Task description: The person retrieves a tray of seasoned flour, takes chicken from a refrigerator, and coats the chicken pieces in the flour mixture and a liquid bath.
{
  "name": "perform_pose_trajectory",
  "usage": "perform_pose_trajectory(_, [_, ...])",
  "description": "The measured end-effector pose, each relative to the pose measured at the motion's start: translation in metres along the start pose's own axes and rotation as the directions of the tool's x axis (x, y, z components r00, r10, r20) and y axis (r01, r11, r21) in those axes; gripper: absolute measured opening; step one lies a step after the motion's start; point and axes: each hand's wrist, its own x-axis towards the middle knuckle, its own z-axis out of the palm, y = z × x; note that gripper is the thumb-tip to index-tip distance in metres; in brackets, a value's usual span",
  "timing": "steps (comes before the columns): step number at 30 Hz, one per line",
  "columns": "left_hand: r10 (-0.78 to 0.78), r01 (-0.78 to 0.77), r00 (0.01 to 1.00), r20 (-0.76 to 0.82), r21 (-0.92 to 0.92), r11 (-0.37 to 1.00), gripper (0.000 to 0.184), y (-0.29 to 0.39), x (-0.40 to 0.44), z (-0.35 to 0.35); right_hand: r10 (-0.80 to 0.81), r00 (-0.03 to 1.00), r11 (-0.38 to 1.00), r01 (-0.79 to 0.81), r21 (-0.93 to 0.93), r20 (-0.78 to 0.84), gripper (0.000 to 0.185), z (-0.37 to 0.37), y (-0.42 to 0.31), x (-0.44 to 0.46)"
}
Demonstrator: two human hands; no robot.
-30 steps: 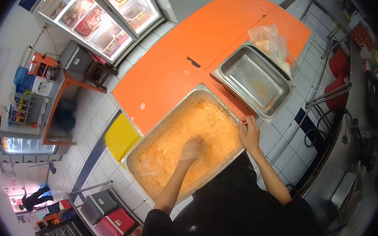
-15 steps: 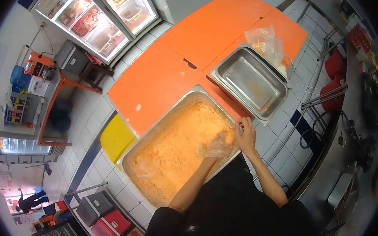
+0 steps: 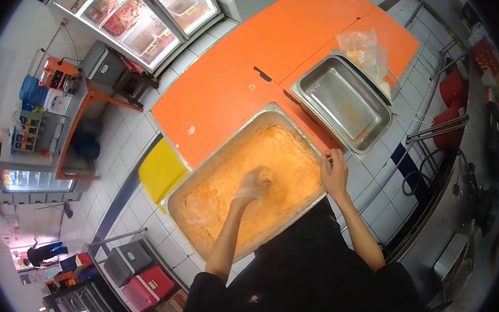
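Note:
A deep metal pan (image 3: 233,135) at the orange table's near edge holds a layer of orange, crumbly, flour-like powder (image 3: 287,153). My left hand (image 3: 252,186), in a clear plastic glove, is down in the powder near the pan's middle. Its fingers are smeared by motion and partly buried, so their grip is unclear. A lump coated in powder (image 3: 266,173) shows at the fingertips. My bare right hand (image 3: 335,174) is closed on the pan's right rim. Something clear and plastic-like (image 3: 200,211) lies on the powder at the pan's left end.
An empty-looking steel pan (image 3: 345,104) stands to the right, with a clear plastic bag (image 3: 364,53) behind it. A yellow container (image 3: 161,171) sits left of the table (image 3: 210,100). Metal counters (image 3: 438,246) run along the right. A person (image 3: 46,252) is far left.
My left hand has swept leftward through the powder, from the pan's right side to its middle. My right hand stays at the rim. The whole view has shifted slightly.

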Motion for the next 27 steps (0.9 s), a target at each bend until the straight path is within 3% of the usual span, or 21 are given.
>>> perform_pose_trajectory(2, [-0.109, 0.116, 0.991, -0.079, 0.091, 0.989, 0.041, 0.006, -0.008, -0.002, -0.009, 1.000, 1.000, 0.009, 0.006, -0.005, 0.007, -0.001, 0.001, 0.000])
perform_pose_trajectory(6, [-0.073, 0.072, 0.997, 0.008, 0.057, 0.996, 0.038, 0.004, -0.026, 0.010, -0.029, 1.000, 1.000, 0.029, 0.005, -0.008, 0.007, -0.001, 0.001, 0.000])
perform_pose_trajectory(8, [-0.093, 0.111, 0.971, -0.221, 0.072, 0.991, 0.036, -0.015, -0.023, 0.014, -0.017, 1.000, 1.000, 0.017, 0.003, -0.003, 0.007, -0.001, 0.001, 0.000])
perform_pose_trajectory(12, [-0.123, 0.129, 0.988, -0.090, 0.055, 0.990, 0.035, -0.008, -0.032, 0.024, -0.021, 1.000, 1.000, 0.021, 0.007, -0.012, 0.008, -0.002, 0.001, 0.000])
perform_pose_trajectory(14, [-0.225, 0.256, 0.925, -0.307, 0.066, 0.964, 0.035, 0.006, -0.031, 0.020, -0.031, 0.999, 0.999, 0.032, 0.021, -0.025, 0.008, -0.001, 0.003, -0.001])
perform_pose_trajectory(15, [-0.206, 0.237, 0.934, -0.293, 0.074, 0.969, 0.035, 0.005, -0.026, 0.029, -0.019, 0.999, 0.999, 0.021, 0.037, -0.031, 0.008, -0.002, 0.000, 0.000])
perform_pose_trajectory(17, [-0.336, 0.388, 0.890, -0.307, 0.125, 0.913, 0.046, 0.001, -0.015, 0.065, -0.004, 0.999, 0.998, 0.005, 0.057, -0.034, 0.008, -0.003, 0.002, 0.000])
perform_pose_trajectory(20, [-0.175, 0.203, 0.975, -0.137, 0.223, 0.954, 0.059, 0.009, -0.008, 0.100, 0.005, 1.000, 0.991, -0.001, 0.130, -0.027, 0.007, -0.013, -0.002, 0.002])
perform_pose_trajectory(21, [-0.159, 0.187, 0.978, -0.136, 0.222, 0.957, 0.059, 0.009, -0.006, 0.102, -0.032, 0.999, 0.992, 0.036, 0.119, -0.035, 0.007, -0.020, -0.006, 0.004])
perform_pose_trajectory(23, [0.021, -0.027, 0.998, 0.054, 0.118, 0.993, 0.054, 0.004, -0.001, 0.097, -0.106, 0.991, 0.988, 0.114, 0.102, -0.085, 0.006, -0.036, -0.015, 0.015])
perform_pose_trajectory(24, [0.032, -0.038, 0.998, 0.054, 0.115, 0.993, 0.054, -0.003, 0.004, 0.091, -0.111, 0.990, 0.988, 0.120, 0.094, -0.090, 0.006, -0.048, -0.018, 0.023])
perform_pose_trajectory(26, [0.060, -0.045, 0.994, -0.096, 0.157, 0.987, 0.053, -0.016, 0.011, 0.081, -0.052, 0.987, 0.980, 0.080, 0.179, -0.154, 0.004, -0.067, -0.019, 0.042])
perform_pose_trajectory(27, [0.063, -0.047, 0.993, -0.096, 0.158, 0.986, 0.053, -0.003, 0.008, 0.077, -0.140, 0.962, 0.983, 0.163, 0.080, -0.235, 0.003, -0.075, -0.010, 0.055])
